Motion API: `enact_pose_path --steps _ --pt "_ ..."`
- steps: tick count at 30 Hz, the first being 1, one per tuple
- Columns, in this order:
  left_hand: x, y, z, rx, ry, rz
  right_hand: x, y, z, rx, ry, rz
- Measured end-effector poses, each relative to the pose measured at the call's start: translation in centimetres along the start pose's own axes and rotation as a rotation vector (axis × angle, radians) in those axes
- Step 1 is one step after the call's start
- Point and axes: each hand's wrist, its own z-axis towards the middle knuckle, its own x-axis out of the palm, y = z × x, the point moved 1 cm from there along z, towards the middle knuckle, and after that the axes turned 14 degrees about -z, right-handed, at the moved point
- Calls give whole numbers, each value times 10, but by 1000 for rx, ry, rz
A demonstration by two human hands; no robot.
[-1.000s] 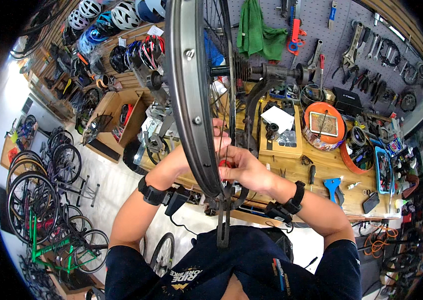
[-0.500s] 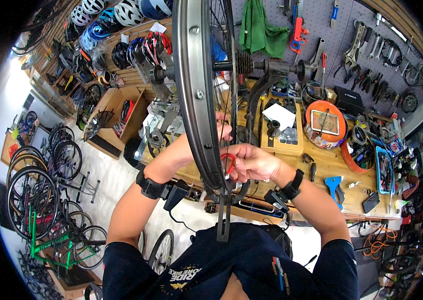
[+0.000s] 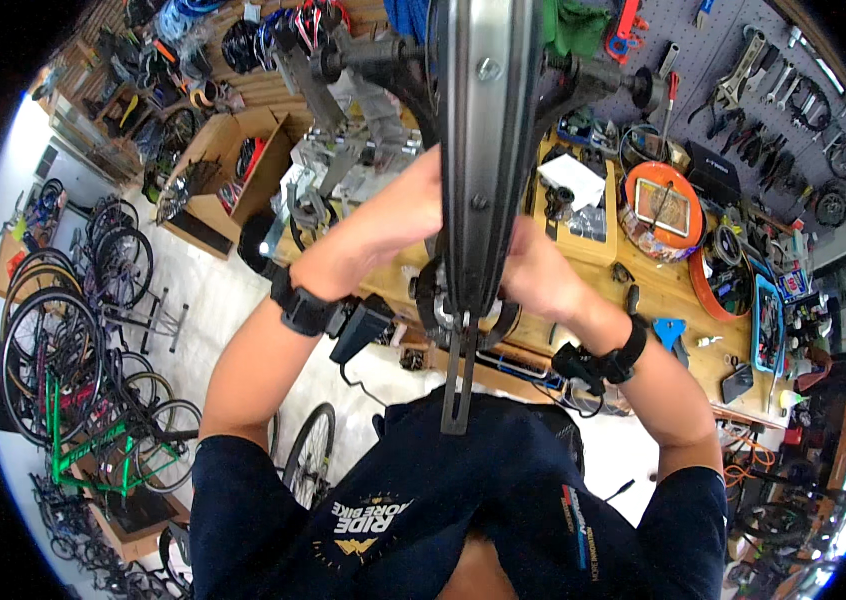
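A bicycle wheel's silver-grey rim (image 3: 483, 150) stands edge-on in the middle, held between the dark arms of a truing stand (image 3: 363, 65). My left hand (image 3: 393, 220) reaches to the rim's left side, with its fingers hidden behind the rim. On the right side, my right hand (image 3: 533, 268) is curled into a fist close against the rim. The small red tool it held a moment ago is now hidden. Both wrists wear black bands. The stand's upright (image 3: 458, 385) runs down toward my chest.
A wooden workbench (image 3: 643, 280) carries an orange round tray (image 3: 668, 210), a blue tray (image 3: 768, 320) and small parts. Tools hang on the pegboard wall (image 3: 783, 90) behind it. Bicycles and wheels (image 3: 73, 330) stand on the floor at left, beside cardboard boxes (image 3: 233, 170).
The view has closed in and swung, so the rim now stands edge-on at the centre. Both hands have risen along the rim, and the red tool has gone out of sight.
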Motion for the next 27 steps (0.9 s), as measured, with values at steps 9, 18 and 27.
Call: enact_pose_path --steps 9,18,27 --pt "-7 13 1 -78 -10 -96 -12 -15 19 198 265 -11" --pt "-11 12 6 -23 44 -2 -34 -56 26 49 506 273" --pt "-13 14 4 -2 84 46 -12 -15 9 197 189 -46"
